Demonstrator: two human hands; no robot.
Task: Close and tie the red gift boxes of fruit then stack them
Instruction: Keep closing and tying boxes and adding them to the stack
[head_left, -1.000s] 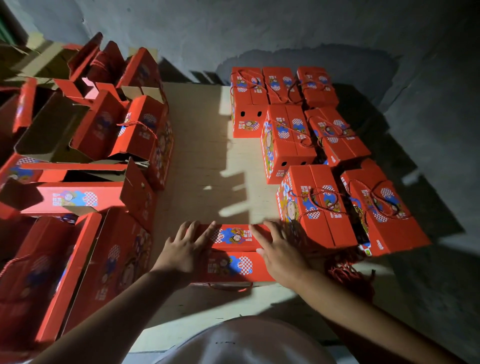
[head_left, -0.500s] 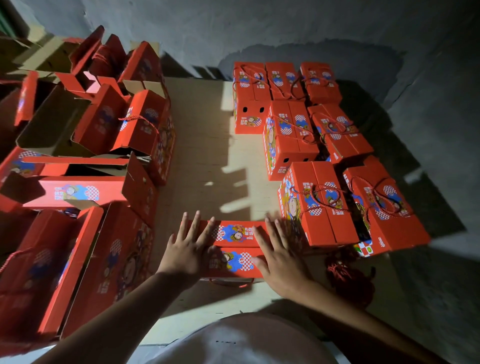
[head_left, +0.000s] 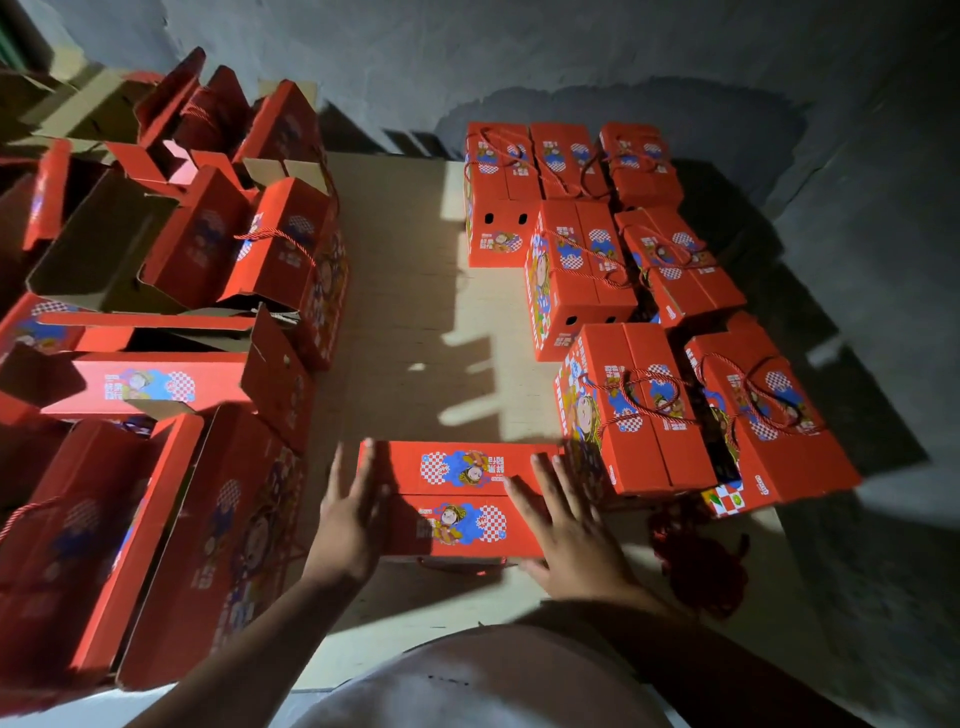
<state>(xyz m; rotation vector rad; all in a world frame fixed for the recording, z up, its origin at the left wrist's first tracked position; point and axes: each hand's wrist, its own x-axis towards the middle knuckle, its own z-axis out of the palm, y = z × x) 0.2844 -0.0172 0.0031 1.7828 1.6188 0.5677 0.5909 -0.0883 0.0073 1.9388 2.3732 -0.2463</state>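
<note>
Red cardboard fills the view. One red gift box (head_left: 457, 499) lies near the front edge of the pale board (head_left: 410, 291), its two top flaps folded down and meeting along the middle. The left hand (head_left: 350, 512) lies at the box's left end and the right hand (head_left: 569, 527) on its right end, both with fingers straight and spread, neither curled round anything; the left one is blurred, so how firmly it touches is hard to say. A red cord (head_left: 467, 566) peeks out under the box's near edge. To the right stand closed boxes with cords (head_left: 644, 405) in rows, and a loose bundle of red cord (head_left: 696, 561) lies just beside the right wrist. On the left sit open boxes (head_left: 156, 374) with raised flaps.
</note>
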